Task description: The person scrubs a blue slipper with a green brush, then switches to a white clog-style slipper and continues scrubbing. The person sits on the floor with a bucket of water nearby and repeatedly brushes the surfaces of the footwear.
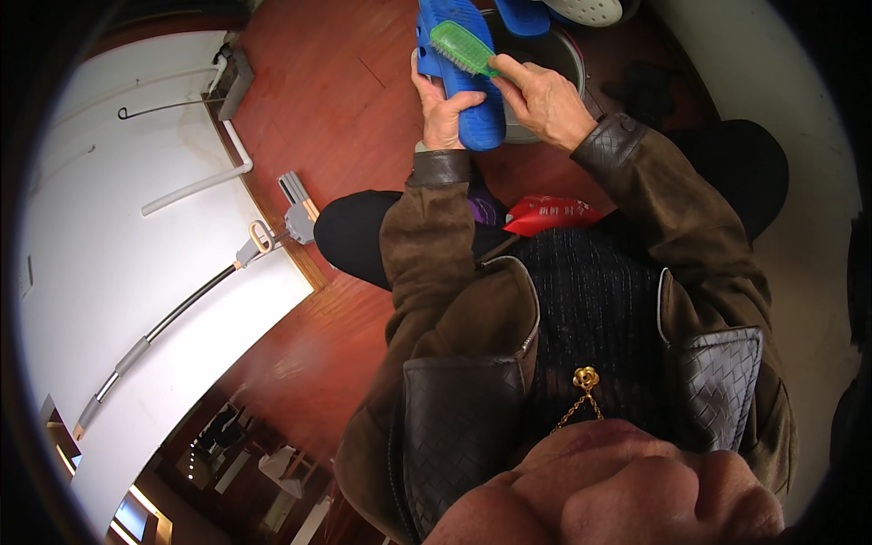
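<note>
My left hand [446, 112] grips a blue plastic slipper [482, 126] near its heel end, with the thumb on the footbed. My right hand [545, 102] holds a green scrubbing brush [463, 45] by its handle. The brush lies over the slipper's footbed, its pale bristles along the lower left side. Behind the slipper and my right hand is a round metal basin [580, 65], partly hidden. The front end of the slipper reaches the top rim of the view.
Another blue slipper [523, 17] and a pale clog with holes [591, 9] rest at the basin's far side. A red packet with writing [552, 214] lies between my legs. A flat mop [194, 300] leans by the white wall at left, near a white pipe [197, 189].
</note>
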Motion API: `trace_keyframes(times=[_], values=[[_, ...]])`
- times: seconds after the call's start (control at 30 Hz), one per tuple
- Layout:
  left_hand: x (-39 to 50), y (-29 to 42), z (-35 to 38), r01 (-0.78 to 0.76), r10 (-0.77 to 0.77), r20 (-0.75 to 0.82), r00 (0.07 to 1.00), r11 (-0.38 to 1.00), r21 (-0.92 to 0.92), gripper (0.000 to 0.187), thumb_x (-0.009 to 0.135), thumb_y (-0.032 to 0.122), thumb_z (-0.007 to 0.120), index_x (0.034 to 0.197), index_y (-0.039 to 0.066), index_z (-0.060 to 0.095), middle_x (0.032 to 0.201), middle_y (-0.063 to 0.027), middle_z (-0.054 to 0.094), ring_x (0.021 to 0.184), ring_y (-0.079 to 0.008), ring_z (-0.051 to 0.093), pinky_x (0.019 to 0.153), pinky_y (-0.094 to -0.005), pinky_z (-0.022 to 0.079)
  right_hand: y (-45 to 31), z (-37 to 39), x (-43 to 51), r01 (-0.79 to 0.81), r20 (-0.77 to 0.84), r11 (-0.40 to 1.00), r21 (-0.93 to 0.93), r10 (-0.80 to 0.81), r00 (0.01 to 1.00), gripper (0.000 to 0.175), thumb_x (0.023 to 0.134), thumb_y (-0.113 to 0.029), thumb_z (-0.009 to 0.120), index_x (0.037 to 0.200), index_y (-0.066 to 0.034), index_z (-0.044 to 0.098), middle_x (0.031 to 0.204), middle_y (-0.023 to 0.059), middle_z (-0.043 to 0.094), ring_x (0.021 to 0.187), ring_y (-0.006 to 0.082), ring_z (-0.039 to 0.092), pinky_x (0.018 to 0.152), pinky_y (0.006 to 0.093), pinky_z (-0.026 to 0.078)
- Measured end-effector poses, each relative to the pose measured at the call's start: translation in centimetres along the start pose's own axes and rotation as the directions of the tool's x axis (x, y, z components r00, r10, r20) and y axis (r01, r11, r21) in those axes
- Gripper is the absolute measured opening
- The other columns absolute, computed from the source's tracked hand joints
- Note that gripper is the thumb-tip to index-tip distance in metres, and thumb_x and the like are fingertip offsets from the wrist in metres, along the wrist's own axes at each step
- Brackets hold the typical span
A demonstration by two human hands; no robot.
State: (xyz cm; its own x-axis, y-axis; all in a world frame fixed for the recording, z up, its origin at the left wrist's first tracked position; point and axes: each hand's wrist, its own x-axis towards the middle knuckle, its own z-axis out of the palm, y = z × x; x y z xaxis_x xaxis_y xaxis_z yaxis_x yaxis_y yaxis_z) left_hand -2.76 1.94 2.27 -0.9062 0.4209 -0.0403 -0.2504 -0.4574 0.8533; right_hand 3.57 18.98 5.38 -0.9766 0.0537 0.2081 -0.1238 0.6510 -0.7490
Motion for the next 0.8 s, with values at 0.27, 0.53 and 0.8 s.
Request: trace_keyframes(times=[0.27, 0.53, 0.8], values=[[0.2, -1.7, -0.9, -0.139, 0.097, 0.113, 0.989, 0.868, 0.477, 0.107, 0.062, -0.012, 0.066, 0.155, 0.009, 0.016, 0.135, -0.0166, 0.048, 0.126, -0.0276, 0.050, 0.105, -0.0384, 0.045, 1.0, 0.3, 0.1, 0.052, -0.226, 0.986, -0.160, -0.088, 0.970, 0.023, 0.096, -0.030, 0.062, 0.118, -0.0233, 0.062, 0.082, 0.0140, 0.065, 0.070, 0.0367, 0.068, 0.059, 0.0478, 0.055], [-1.4, -1.6, 0.9, -0.141, 0.178, 0.074, 0.981, 0.403, 0.904, 0.099, 0.066, -0.009, 0.065, 0.154, 0.008, 0.022, 0.112, -0.0201, 0.065, 0.100, -0.0333, 0.067, 0.087, -0.0372, 0.053, 1.3, -0.9, 1.7, -0.149, -0.230, 0.914, -0.378, 0.063, 0.971, 0.024, 0.098, -0.031, 0.061, 0.120, -0.0226, 0.062, 0.085, 0.0159, 0.066, 0.071, 0.0395, 0.067, 0.057, 0.0497, 0.053], [-1.5, -1.6, 0.8, -0.170, 0.228, 0.068, 0.971, 0.463, 0.870, 0.102, 0.067, -0.009, 0.064, 0.157, 0.008, 0.018, 0.118, -0.0240, 0.063, 0.108, -0.0396, 0.065, 0.090, -0.0397, 0.052, 1.8, 0.9, 0.2, -0.098, -0.133, 0.948, -0.303, 0.059, 0.989, 0.025, 0.098, -0.030, 0.062, 0.121, -0.0222, 0.062, 0.082, 0.0177, 0.065, 0.069, 0.0405, 0.066, 0.058, 0.0511, 0.052]])
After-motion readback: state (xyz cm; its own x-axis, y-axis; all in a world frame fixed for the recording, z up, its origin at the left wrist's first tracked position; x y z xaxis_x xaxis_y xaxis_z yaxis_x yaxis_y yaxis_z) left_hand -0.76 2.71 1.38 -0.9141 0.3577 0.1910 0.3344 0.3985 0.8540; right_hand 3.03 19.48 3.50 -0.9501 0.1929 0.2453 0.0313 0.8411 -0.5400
